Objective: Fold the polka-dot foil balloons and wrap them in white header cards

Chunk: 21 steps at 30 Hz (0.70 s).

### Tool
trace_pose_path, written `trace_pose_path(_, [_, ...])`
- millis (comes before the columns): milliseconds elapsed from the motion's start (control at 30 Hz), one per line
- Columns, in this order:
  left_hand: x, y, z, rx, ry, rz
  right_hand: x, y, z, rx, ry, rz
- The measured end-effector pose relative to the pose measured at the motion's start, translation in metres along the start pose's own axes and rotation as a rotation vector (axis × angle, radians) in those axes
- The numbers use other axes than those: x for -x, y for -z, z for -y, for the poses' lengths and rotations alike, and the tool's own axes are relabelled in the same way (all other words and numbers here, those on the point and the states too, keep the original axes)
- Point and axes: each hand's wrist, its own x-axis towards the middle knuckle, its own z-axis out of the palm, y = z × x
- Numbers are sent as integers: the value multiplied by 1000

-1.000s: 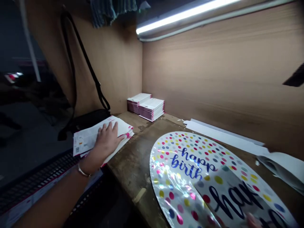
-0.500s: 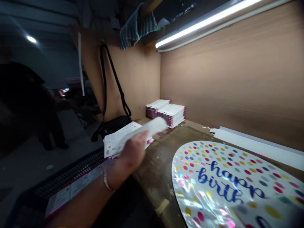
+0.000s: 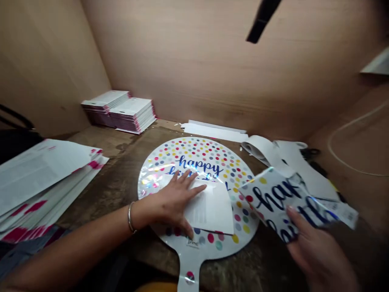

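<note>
A round dotted foil balloon [image 3: 243,170] with "happy" in blue script lies flat on the worktable, its tail toward me. On top of it is a white printed card [image 3: 212,207]. My left hand [image 3: 174,200], with a bangle at the wrist, rests on the card with its fingers spread. At the right, my right hand [image 3: 316,239] holds a folded dotted balloon [image 3: 273,194] with blue lettering between thumb and fingers. A small printed label shows at the balloon's lower edge, near my left thumb.
Two stacks of white cards with pink edges [image 3: 130,111] stand at the back left. A loose pile of cards [image 3: 39,170] lies at the left. White paper strips [image 3: 215,132] lie along the back, and curled white sheets [image 3: 264,148] at the right. A black strap hangs above.
The view has swung right and down. My left hand has moved from beside the card pile onto the balloon, where a card now lies. The folded balloon in my right hand now shows clearly.
</note>
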Motion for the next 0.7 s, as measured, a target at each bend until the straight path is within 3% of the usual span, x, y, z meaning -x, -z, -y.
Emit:
trace_pose_path(33, [-3, 1, 5, 0, -6, 36, 0, -10, 2, -25, -39, -71])
trace_pose_path(100, [-6, 0, 9, 10, -1, 83, 2, -32, 3, -69, -131, -41])
trace_pose_path(233, [-5, -8, 8, 17, 62, 61, 15, -68, -1, -20, -351, 273])
trace_pose_path(300, [-5, -13, 9, 26, 64, 38, 20, -80, -5, 37, -422, 358])
trace_pose_path(567, [-1, -21, 12, 68, -36, -51, 29, -110, -14, 125, -506, 409])
trace_pose_path(700, [1, -17, 3, 49, 33, -68, 26, -103, -13, -30, -499, 469])
